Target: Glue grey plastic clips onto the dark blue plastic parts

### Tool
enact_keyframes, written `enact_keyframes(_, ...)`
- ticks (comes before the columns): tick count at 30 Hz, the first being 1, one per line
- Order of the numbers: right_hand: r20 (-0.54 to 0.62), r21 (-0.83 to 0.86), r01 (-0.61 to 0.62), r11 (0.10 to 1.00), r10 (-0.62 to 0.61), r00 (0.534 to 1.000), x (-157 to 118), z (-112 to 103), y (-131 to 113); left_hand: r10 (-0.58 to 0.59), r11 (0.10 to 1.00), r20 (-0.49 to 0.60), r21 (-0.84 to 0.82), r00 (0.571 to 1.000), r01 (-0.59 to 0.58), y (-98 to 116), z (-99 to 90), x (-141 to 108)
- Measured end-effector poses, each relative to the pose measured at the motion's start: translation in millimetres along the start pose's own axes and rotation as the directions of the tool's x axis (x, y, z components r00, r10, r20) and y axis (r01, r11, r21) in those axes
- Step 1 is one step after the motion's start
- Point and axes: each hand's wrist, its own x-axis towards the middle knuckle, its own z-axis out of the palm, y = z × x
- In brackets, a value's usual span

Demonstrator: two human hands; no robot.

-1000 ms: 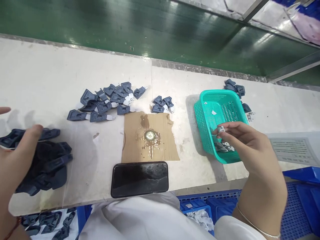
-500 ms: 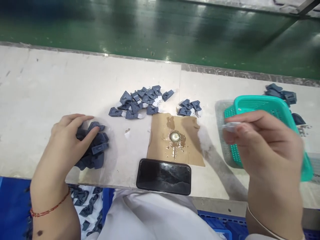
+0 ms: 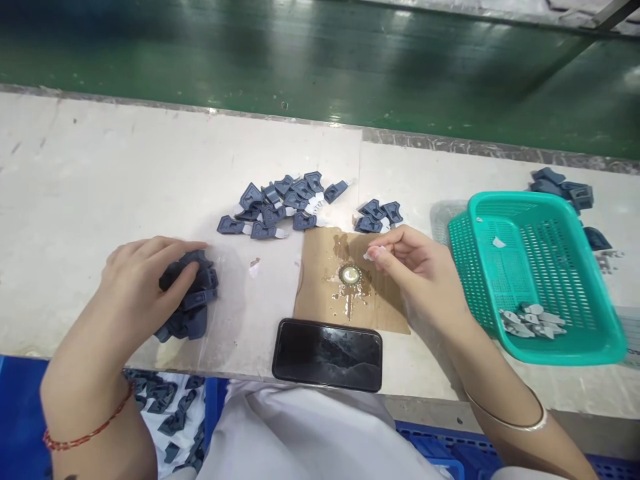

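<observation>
My left hand (image 3: 143,280) rests on a heap of dark blue plastic parts (image 3: 193,313) lying on a clear bag at the table's near left, fingers curled over the top pieces. My right hand (image 3: 417,263) pinches a small white-grey piece (image 3: 374,253) between thumb and forefinger, just above and right of a small round cap of glue (image 3: 350,274) on a brown cardboard sheet (image 3: 325,303). More dark blue parts with white tabs (image 3: 280,203) lie in a pile behind the cardboard, with a smaller group (image 3: 379,215) to its right.
A teal mesh basket (image 3: 590,333) at the right holds several small grey pieces (image 3: 533,320). A black phone (image 3: 327,353) lies at the table's near edge. More blue parts (image 3: 563,187) sit behind the basket. A green conveyor belt (image 3: 320,60) runs beyond the table. Blue crates stand below.
My right hand has moved left from the basket with the small piece, down to the glue cap on the cardboard. My left hand has closed more over the blue heap.
</observation>
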Motion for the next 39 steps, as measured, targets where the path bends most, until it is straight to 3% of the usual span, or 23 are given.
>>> enact_keyframes(4,-0.174,-0.017,0.048,0.999,-0.050,0.983,3.2,-4.0,-1.1,0.016,1.000,0.012,-0.009,1.000,-0.016,-4.1,-1.4,-0.2)
enact_keyframes(8,-0.425,-0.004,0.123,0.992,-0.113,0.898,6.8,-8.1,0.1,-0.019,0.997,-0.001,-0.076,1.000,0.019,0.4,-6.3,3.4)
enact_keyframes(11,-0.567,0.021,0.179,0.984,-0.136,0.813,9.2,-13.8,3.5,-0.036,0.997,-0.094,-0.072,0.995,0.029,5.9,-6.6,1.3)
enact_keyframes(13,-0.596,0.034,0.195,0.980,-0.137,0.791,10.1,-17.1,4.5,-0.092,0.993,-0.196,-0.088,0.976,0.076,12.5,-4.7,-2.7)
enact_keyframes(16,-0.548,0.052,0.189,0.981,-0.131,0.826,8.5,-16.9,3.5,-0.300,0.910,-0.331,-0.382,0.895,0.163,30.7,-1.0,-10.3)
enact_keyframes(18,-0.469,0.014,0.176,0.984,-0.149,0.870,4.8,-12.9,2.6,-0.430,0.750,-0.306,-0.645,0.849,0.148,46.9,0.9,-15.9)
enact_keyframes(20,-0.345,-0.050,0.149,0.988,-0.157,0.925,-0.5,-7.4,2.7,-0.477,0.568,-0.207,-0.814,0.854,0.120,63.1,2.2,-21.4)
enact_keyframes(23,-0.161,-0.087,0.120,0.989,-0.133,0.978,-7.4,-0.8,4.0,-0.433,0.367,-0.016,-0.916,0.901,0.161,81.5,4.4,-28.0)
enact_keyframes(26,-0.031,-0.134,0.146,0.980,-0.151,0.988,-9.5,1.0,4.2,-0.337,0.227,0.187,-0.935,0.922,0.273,91.3,12.2,-30.9)
enact_keyframes(28,0.040,-0.193,0.183,0.964,-0.179,0.983,-8.8,0.5,3.0,-0.248,0.148,0.257,-0.943,0.934,0.299,95.4,22.2,-30.8)
enact_keyframes(32,0.144,-0.311,0.268,0.912,-0.234,0.962,-7.4,0.0,0.1,-0.150,0.140,0.234,-0.957,0.961,0.255,107.9,46.5,-29.0)
enact_keyframes(39,0.301,-0.409,0.457,0.790,-0.355,0.885,-5.6,5.7,5.6,-0.002,0.285,0.216,-0.936,0.976,0.208,131.0,67.3,-26.7)
